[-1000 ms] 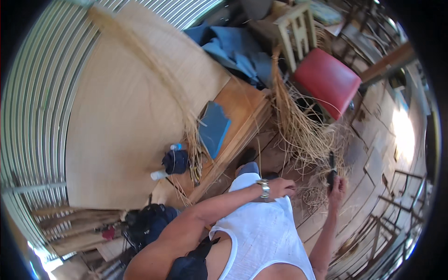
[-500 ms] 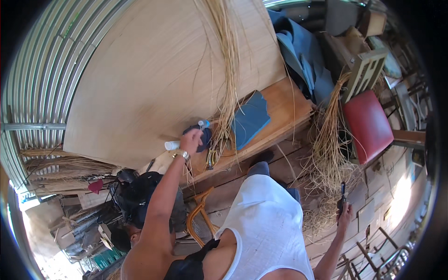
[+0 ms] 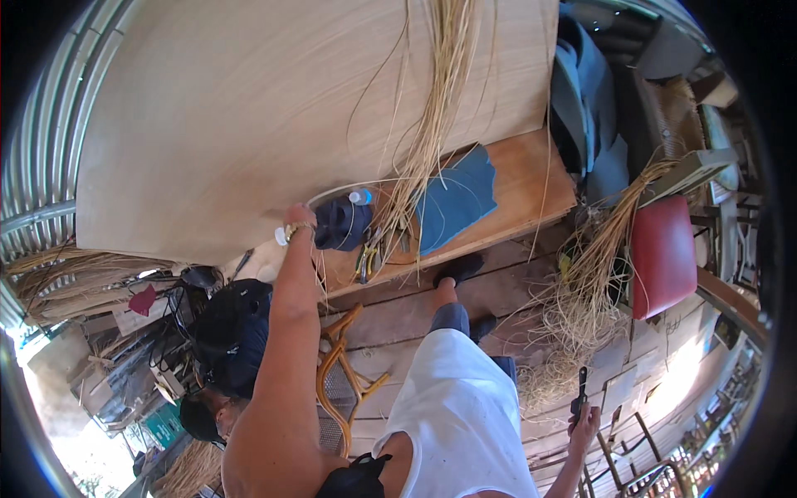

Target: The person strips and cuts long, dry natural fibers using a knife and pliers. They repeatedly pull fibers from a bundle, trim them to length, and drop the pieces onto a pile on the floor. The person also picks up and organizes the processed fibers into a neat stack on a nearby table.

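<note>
My left hand [image 3: 299, 217] reaches over the front left of the wooden table, with a watch on its wrist. Its fingers look closed, partly blurred, at the end of a pale cane strand [image 3: 365, 183] that curves over from the long bundle of cane strands [image 3: 440, 91]. Just below the hand, a white container [image 3: 281, 236] is partly hidden by the wrist. Beside it lie a dark blue cloth item [image 3: 342, 224], a small clear bottle with a blue band [image 3: 360, 197] and pliers [image 3: 365, 262]. At the lower right my right hand [image 3: 586, 423] grips a slim black tool [image 3: 579, 395], its exact kind unclear.
A blue-grey sheet [image 3: 457, 199] lies on the table [image 3: 540, 178]. Loose cane [image 3: 573, 315] spreads on the floor beside a red-padded chair [image 3: 664, 257]. Nearer stand a wooden chair frame [image 3: 332, 382] and a black bag [image 3: 241, 332]. Another person [image 3: 217, 415] is at lower left.
My left hand has moved left off the dark blue cloth item, and a pale strand now stretches to it. My right hand still holds the black tool. The whole view has shifted.
</note>
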Available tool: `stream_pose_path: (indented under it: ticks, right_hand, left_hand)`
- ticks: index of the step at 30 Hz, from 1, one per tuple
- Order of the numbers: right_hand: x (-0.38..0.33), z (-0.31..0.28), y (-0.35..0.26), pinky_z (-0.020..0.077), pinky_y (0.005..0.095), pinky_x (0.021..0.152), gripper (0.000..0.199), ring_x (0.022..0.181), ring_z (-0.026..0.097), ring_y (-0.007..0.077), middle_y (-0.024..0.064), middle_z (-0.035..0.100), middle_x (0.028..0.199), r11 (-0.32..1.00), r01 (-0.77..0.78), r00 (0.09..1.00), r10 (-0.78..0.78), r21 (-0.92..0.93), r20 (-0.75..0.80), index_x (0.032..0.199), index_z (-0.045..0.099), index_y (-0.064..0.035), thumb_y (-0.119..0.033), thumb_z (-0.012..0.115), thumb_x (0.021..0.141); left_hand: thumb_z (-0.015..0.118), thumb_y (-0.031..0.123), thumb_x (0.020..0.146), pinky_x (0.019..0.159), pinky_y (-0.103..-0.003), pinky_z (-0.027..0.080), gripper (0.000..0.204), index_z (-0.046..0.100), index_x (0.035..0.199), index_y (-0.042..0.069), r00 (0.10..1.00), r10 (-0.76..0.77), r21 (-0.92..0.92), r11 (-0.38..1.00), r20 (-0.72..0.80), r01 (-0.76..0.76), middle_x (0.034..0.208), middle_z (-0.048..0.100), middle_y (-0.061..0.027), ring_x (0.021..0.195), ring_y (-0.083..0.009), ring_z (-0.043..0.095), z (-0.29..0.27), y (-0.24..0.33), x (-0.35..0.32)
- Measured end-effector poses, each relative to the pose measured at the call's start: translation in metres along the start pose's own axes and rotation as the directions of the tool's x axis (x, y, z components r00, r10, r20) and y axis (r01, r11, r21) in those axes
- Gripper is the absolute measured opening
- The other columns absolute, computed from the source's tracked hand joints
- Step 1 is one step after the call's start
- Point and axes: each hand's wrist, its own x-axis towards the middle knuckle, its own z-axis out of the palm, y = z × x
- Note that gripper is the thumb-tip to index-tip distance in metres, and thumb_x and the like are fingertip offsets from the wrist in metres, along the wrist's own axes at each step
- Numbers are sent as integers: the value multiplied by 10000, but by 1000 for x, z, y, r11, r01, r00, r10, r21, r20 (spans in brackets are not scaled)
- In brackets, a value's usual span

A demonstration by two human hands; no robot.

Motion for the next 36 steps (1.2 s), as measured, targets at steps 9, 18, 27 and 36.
stream_pose_path:
  ticks: [9,18,27,36]
  right_hand:
    - [-8,24,-40,250,218,305,325,331,348,56,12,465,501,993,-80,996,83,-85,28,788,475,-103,-372,540,959]
    - [-25,83,-84,289,189,340,274,397,400,44,-10,478,544,998,-7,982,20,-68,187,808,472,-125,-339,510,974]
    - [-73,83,-124,447,365,544,189,565,583,261,150,601,660,921,345,939,-340,-181,62,937,567,-46,-220,625,897]
    - [-111,69,-46,474,460,593,178,717,615,384,145,624,772,853,517,851,-521,-68,-64,911,561,-84,-261,578,900]
  left_hand:
    - [576,294,842,843,-400,523,330,709,973,23,954,-301,50,952,-10,301,1078,669,-176,993,-321,657,26,-53,66]
    - [641,445,788,885,-427,490,471,664,1065,64,921,-373,157,921,107,355,1147,627,-160,1069,-359,599,101,-81,22]
    - [548,424,921,880,-361,469,522,542,1239,10,529,809,-694,535,257,-482,1130,638,-176,1064,-249,603,63,123,-240]
    - [335,662,927,911,-295,373,751,491,1295,26,-331,210,-387,631,920,-673,1109,679,-99,1059,-126,565,26,345,-461]
